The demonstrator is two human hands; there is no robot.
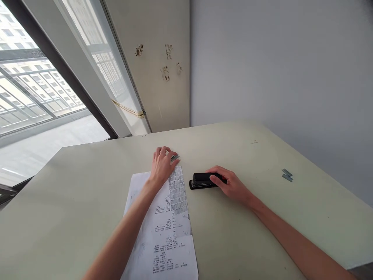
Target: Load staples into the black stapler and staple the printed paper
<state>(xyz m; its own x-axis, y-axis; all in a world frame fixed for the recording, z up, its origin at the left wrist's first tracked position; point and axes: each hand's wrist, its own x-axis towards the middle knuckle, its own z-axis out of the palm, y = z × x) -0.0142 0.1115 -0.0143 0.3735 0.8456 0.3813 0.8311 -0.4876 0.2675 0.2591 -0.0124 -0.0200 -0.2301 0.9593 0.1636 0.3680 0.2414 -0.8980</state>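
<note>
My left hand (163,165) is over the far end of the printed paper sheets (163,233). Its thumb and index finger close around a few grey staple strips (175,157), just beyond the paper's far edge. Part of the strips is hidden by the fingers. My right hand (229,181) grips the rear of a black stapler (204,179), which lies on the table to the right of the paper with its front end pointing left. The sheets carry printed text, and a densely marked strip runs along their right side. My left forearm covers part of them.
Two more grey staple strips (287,175) lie on the pale table (239,233), off to the right. A grey wall (276,66) borders the table's right side. On the left is a window (35,77), with a stained cream panel (163,89) behind the table.
</note>
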